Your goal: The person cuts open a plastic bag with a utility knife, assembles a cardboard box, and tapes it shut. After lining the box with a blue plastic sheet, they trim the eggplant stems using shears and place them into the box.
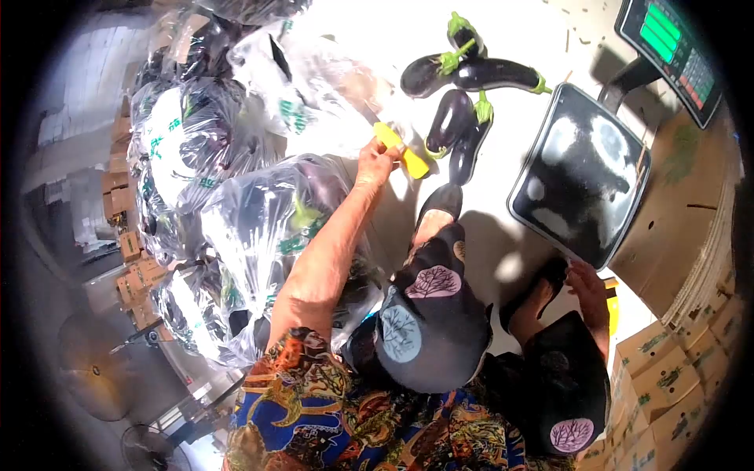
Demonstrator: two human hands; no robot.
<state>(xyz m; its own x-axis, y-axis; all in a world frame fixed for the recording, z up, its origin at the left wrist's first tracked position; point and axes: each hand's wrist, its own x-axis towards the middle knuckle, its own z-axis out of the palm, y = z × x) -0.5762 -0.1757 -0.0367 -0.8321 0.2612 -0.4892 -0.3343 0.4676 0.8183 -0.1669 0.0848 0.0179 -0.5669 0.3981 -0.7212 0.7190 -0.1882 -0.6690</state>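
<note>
My left hand (375,163) reaches forward with its fingers closed on a long yellow plastic tool (415,165); its exact kind does not show. Just beyond it on the white floor lie several dark purple eggplants (450,119) with green stems, some crossing each other. Clear plastic bags (267,208) stand along my left forearm, with dark produce inside. My right hand (589,294) hangs beside my right knee, fingers loosely apart and holding nothing. It is close to the near corner of a scale's black platform (581,177).
The scale's display (671,47), lit green, rises at the upper right. A large cardboard sheet (667,212) and printed cartons (664,369) stand on the right. More cartons (137,279) are stacked at far left, near a fan (96,369). My shoes (441,202) are close to the eggplants and scale.
</note>
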